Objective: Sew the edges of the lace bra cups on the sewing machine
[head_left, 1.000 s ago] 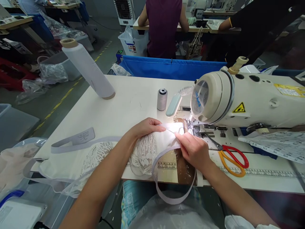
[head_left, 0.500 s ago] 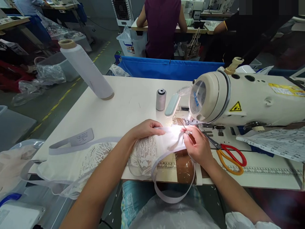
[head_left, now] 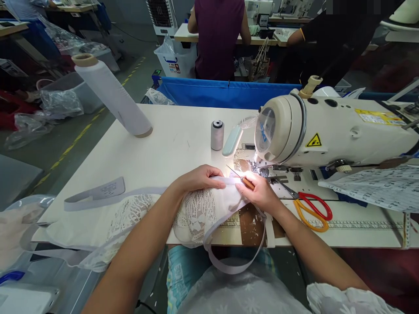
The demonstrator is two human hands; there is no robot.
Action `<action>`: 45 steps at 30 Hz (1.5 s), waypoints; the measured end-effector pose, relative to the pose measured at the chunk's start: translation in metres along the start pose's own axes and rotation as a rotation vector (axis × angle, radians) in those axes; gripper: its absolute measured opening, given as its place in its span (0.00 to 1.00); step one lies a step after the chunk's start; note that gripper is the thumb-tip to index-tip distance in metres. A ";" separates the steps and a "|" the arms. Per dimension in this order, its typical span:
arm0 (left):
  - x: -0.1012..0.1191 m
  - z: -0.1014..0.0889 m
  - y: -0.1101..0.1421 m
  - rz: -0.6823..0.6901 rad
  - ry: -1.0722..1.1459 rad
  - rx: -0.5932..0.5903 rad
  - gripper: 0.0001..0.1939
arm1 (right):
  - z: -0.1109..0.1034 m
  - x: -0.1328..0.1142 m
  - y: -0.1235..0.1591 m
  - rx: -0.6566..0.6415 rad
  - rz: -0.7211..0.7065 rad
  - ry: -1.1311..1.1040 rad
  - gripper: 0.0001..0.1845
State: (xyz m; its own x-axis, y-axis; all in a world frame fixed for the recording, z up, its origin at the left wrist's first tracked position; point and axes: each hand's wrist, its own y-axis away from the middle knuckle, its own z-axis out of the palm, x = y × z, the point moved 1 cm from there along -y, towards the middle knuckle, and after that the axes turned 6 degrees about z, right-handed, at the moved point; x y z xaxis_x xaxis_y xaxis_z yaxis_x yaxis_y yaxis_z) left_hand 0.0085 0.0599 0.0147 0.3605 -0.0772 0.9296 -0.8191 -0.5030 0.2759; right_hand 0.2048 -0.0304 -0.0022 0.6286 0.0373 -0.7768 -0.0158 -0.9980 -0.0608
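Observation:
A white lace bra [head_left: 199, 209] with pale lilac edging lies across the table's front, and a strap loop hangs over the edge. My left hand [head_left: 204, 179] is closed on the top edge of one cup, thumb and fingers pinching the band. My right hand [head_left: 260, 194] grips an awl [head_left: 248, 183] with a wooden handle, its thin metal point aimed up and left. Fingers of that hand also touch the bra's edge, just in front of the lit needle area of the sewing machine [head_left: 334, 131]. The bra's other half spreads left beneath my left forearm.
Scissors [head_left: 314, 211] with red and orange handles lie right of my right hand. A small thread spool [head_left: 217, 136] and a large leaning cone [head_left: 111, 98] stand on the table [head_left: 170, 144]. A patterned paper or cloth [head_left: 376, 187] lies at right. Other people sit beyond the blue cloth barrier [head_left: 225, 91].
My right hand has shifted left along the bra's edge, toward my left hand. The awl's handle now shows more, with its point further left. The view has shifted slightly.

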 end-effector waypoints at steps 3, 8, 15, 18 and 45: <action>-0.001 0.000 0.000 0.002 -0.005 -0.016 0.15 | 0.000 -0.001 0.000 -0.017 0.041 -0.033 0.17; 0.000 0.000 -0.001 -0.010 -0.001 -0.010 0.14 | 0.000 -0.001 0.001 -0.122 0.115 -0.106 0.16; -0.002 -0.003 0.000 0.022 0.054 0.022 0.13 | -0.004 0.006 -0.002 -0.159 0.094 -0.097 0.15; -0.003 -0.003 -0.001 0.016 0.079 0.011 0.14 | -0.004 0.006 -0.001 -0.128 0.100 -0.059 0.16; -0.001 -0.003 0.000 0.015 0.131 -0.091 0.16 | 0.004 0.006 0.001 -0.112 0.078 -0.118 0.18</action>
State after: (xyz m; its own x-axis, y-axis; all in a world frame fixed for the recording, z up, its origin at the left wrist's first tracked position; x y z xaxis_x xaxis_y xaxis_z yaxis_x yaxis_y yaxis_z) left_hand 0.0070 0.0625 0.0140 0.2909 0.0320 0.9562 -0.8633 -0.4219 0.2768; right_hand 0.2057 -0.0311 -0.0091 0.5333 -0.0410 -0.8450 0.0303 -0.9973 0.0675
